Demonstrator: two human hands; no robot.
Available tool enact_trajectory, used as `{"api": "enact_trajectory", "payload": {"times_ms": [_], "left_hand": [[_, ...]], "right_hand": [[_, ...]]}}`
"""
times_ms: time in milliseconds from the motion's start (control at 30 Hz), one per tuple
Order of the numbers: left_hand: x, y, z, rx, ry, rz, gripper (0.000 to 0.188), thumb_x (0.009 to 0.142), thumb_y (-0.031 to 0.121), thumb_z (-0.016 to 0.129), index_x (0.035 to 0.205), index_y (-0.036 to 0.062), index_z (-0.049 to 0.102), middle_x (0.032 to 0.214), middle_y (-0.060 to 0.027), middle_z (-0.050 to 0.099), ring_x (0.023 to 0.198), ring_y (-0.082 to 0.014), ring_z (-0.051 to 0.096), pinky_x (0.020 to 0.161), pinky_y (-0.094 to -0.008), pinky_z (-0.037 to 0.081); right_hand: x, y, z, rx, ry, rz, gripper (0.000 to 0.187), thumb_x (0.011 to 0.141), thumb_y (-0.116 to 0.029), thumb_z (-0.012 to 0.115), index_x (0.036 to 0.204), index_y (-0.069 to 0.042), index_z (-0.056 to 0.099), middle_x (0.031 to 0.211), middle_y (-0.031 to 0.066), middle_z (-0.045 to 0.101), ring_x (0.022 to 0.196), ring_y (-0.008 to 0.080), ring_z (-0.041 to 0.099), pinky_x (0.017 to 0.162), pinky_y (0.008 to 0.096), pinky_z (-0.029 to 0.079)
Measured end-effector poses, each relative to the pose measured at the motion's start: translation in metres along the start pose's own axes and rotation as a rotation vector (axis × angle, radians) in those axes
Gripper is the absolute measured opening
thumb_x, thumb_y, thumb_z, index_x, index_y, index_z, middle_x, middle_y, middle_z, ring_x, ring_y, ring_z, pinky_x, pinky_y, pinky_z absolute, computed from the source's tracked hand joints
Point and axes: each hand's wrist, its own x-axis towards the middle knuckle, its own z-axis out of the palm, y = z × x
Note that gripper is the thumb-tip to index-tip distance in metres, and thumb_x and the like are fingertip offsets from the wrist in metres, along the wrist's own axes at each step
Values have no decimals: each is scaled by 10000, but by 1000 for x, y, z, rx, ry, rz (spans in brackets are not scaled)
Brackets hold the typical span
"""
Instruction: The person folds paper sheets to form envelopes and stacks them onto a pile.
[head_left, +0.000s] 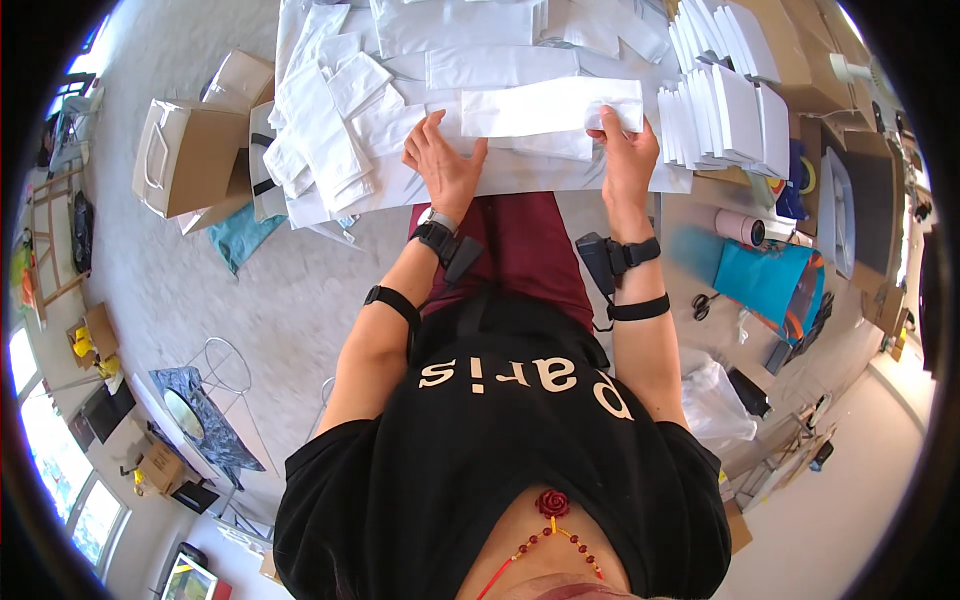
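My right hand (628, 150) pinches right end of white folded paper bag (550, 107), fingers closed on its edge. My left hand (445, 165) lies flat, fingers spread, holding nothing, pressing white sheets just below bag's left end. Bag lies across middle of desk (720, 190), near front edge, atop other white paper. Looks flat, long, plain white, creased. Judged light, thin, floppy, easy to crumple; best held by both short ends. Row of upright folded bags (730, 120) at right.

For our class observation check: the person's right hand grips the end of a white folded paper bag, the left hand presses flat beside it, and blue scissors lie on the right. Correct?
Not quite. In the head view the scissors are black, not blue. The right hand does grip the white paper bag, and the left hand presses flat.
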Motion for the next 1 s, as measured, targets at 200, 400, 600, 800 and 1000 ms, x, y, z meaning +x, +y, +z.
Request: {"api": "enact_trajectory", "payload": {"times_ms": [200,400,600,800,1000], "left_hand": [[2,3,12,1,-11,74,501,749,143,820,1188,103,582,1122,-69,606,1156,-295,527,1087,-440,309],[3,-6,26,15,-4,197,278,786,71,755,1026,112,620,996,-65,614,1050,-293,572,1001,-432,372],[2,-4,30,9,2,214,229,782,69,731,980,108,624,944,-65,617,991,-290,581,943,-427,393],[0,-2,31,21,-56,201,208,796,74,699,982,115,617,992,-78,595,1040,-309,554,994,-457,369],[0,0,32,18,-17,294,219,793,50,678,996,116,631,1028,-86,602,1046,-314,552,986,-462,375]], "right_hand": [[14,25,-45,-27,98,27,260,964,-104,718,1174,41,670,1047,83,747,881,130,692,729,305,595],[30,62,-78,-62,158,132,294,965,-120,722,1197,42,642,1073,95,740,892,137,697,723,295,594],[31,73,-92,-56,189,112,272,966,-144,741,1179,11,673,1069,73,734,895,142,692,742,302,589],[30,70,-97,-74,219,106,266,971,-136,729,1178,23,674,1067,74,735,893,136,689,737,299,590],[30,83,-106,-98,245,95,258,971,-126,720,1169,31,669,1045,75,729,879,132,679,750,294,586]]}}
